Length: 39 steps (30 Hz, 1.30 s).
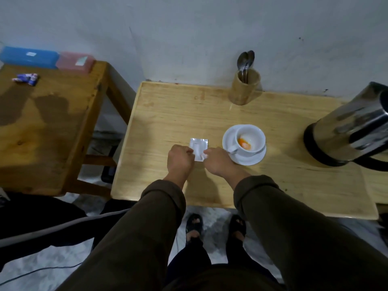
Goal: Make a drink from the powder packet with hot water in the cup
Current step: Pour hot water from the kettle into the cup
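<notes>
A small silver powder packet (198, 147) is held just above the light wooden table (273, 185), pinched at its near corners by both hands. My left hand (181, 159) grips its left edge and my right hand (219, 162) grips its right corner. Just to the right stands a white cup (251, 143) on a white saucer (248, 160); orange and white powder lies in the cup's bottom. A steel kettle (352, 127) stands at the table's right edge.
A bamboo holder (244, 89) with spoons (246, 59) stands at the back by the wall. A darker wooden table (48, 127) to the left carries blue and pink boxes (29, 57) and a small wrapper (26, 78). My sandalled feet show below.
</notes>
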Motion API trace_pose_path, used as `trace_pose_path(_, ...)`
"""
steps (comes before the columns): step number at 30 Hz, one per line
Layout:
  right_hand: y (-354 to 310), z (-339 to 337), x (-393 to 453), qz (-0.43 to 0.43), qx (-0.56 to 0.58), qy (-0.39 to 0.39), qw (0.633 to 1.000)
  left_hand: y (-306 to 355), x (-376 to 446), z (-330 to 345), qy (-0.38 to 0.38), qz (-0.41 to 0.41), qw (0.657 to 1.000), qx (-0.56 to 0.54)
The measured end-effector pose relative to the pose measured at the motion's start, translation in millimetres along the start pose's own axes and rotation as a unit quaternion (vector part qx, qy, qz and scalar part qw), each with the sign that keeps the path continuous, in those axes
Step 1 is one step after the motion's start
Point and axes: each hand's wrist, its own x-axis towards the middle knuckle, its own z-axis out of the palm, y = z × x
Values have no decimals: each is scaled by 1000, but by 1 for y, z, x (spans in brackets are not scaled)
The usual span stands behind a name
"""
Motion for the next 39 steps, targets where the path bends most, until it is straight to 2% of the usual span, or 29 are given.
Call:
trace_pose_path(4, -2, -13, -11, 12, 96, 28, 995, 8, -10, -1, 9, 17, 1000, 11)
trace_pose_path(12, 15, -57, -40, -91, 162, 186, 965, 34, -46, 27, -2, 8, 1000, 6)
trace_pose_path(15, 39, -80, -52, -116, 145, 256, 949, 48, -64, 52, -32, 10, 999, 37)
trace_pose_path(20, 102, -127, -78, -122, 97, 355, 922, 77, -97, 108, -119, 30, 974, 189)
trace_pose_path(23, 150, -152, -94, -97, 62, 425, 898, 91, -112, 140, -116, 20, 960, 254)
trace_pose_path(28, 220, -182, -116, -30, -4, 524, 851, 101, -122, 168, -93, -30, 957, 272)
trace_pose_path(33, 270, -194, -126, 28, -8, 547, 837, 111, -126, 175, -73, -41, 954, 287)
trace_pose_path(39, 300, -199, -125, 69, 117, 506, 852, 111, -128, 177, -35, -35, 966, 254)
